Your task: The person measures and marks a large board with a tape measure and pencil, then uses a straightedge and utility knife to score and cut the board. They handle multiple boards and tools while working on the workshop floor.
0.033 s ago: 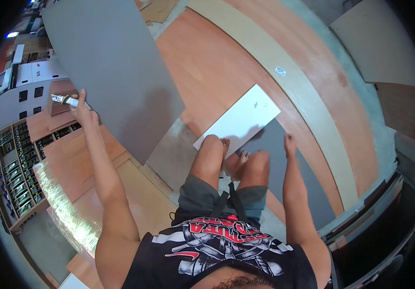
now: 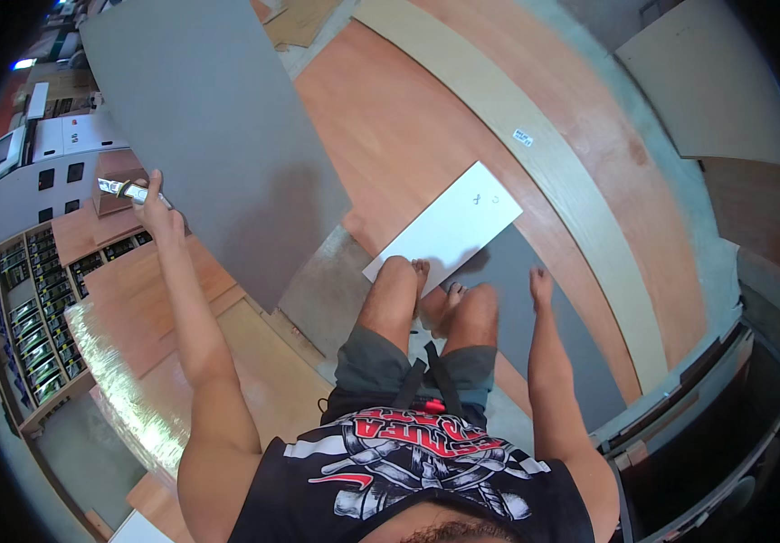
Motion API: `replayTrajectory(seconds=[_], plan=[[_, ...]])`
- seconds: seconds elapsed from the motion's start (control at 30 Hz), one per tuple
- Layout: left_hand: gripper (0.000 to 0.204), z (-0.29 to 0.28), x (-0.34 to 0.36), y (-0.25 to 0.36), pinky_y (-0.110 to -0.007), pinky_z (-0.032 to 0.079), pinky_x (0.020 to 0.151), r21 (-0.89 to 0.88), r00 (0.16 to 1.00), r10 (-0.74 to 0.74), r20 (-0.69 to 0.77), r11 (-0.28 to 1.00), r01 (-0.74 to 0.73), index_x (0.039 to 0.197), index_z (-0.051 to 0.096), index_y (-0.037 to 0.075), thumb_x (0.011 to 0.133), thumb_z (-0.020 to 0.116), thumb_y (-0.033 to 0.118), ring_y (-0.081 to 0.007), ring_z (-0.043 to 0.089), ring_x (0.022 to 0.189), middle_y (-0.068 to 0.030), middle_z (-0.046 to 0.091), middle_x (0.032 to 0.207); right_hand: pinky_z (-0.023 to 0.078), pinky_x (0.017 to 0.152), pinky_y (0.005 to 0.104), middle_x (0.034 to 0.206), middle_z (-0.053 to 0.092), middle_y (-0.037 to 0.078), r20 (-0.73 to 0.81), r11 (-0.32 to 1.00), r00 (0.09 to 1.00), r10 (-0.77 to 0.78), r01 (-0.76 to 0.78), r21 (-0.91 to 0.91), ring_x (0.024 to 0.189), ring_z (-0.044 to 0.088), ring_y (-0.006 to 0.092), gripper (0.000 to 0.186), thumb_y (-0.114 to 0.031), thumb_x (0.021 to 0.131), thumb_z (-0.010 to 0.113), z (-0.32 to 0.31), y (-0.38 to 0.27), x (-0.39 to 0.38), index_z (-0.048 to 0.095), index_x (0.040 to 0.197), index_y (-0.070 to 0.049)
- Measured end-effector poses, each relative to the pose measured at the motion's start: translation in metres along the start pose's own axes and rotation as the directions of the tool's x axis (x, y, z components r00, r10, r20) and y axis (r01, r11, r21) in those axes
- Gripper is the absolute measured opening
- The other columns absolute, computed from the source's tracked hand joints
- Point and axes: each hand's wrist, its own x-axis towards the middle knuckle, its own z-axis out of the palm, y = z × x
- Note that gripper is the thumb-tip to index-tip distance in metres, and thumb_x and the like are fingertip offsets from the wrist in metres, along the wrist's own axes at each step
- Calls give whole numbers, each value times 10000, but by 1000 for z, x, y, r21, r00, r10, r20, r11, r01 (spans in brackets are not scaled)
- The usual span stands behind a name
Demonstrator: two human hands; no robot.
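My left hand [image 2: 155, 213] is stretched out to the left, its fingers closed around a slim silver utility knife [image 2: 123, 189] with a dark and yellowish band. The knife's silver end points left, beside the edge of a large grey board [image 2: 218, 109]. My right hand [image 2: 542, 288] hangs empty over a darker grey panel [image 2: 562, 339], its fingers loosely bent and slightly apart. Before my legs lies a white rectangular panel [image 2: 449, 222] with small dark marks. My foot [image 2: 421, 274] is at its near edge.
A long pale board [image 2: 580, 199] with a white label lies across reddish wood sheets [image 2: 390, 118]. At left are a shelf of small dark items [image 2: 42, 339], a white-grey machine [image 2: 73, 167] and shiny wrapped sheets [image 2: 132, 389]. A dark bin [image 2: 698, 425] stands at lower right.
My right hand has dropped slightly toward me, and its fingers have loosened. My left hand still holds the utility knife in nearly the same place.
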Motion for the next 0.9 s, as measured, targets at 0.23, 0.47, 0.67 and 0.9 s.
replayTrajectory(seconds=[0.23,0.47,0.67,0.9], plan=[[331,0,54,112,-383,562,817,-11,985,-122,-125,992,122,1033,549,100,844,803,1,-206,634,938,-51,606,980,450,629,449,816,656,50,249,849,816,522,-525,-58,675,600,183,290,-370,937,662,-129,58,-192,652,996,-86],[565,18,107,115,-361,458,1012,407,992,89,-85,912,-47,1422,537,35,911,764,107,-217,595,1136,-100,624,1267,405,512,364,708,608,41,224,917,906,360,-388,94,571,554,185,315,-399,935,651,-178,-77,-156,638,903,-85],[382,167,160,81,-443,506,894,684,960,260,104,682,-259,1193,627,-17,848,749,94,-348,678,1022,-206,704,1111,500,613,383,913,702,104,144,957,981,129,-161,241,797,685,227,378,-390,969,628,-179,-325,-23,627,1143,-55],[278,327,188,120,-517,516,779,795,935,39,353,514,-322,1162,673,75,895,703,148,-449,681,922,-231,719,961,517,832,397,1119,701,97,110,921,989,-99,49,386,997,681,221,438,-393,985,632,-214,-564,32,596,1258,-52]])
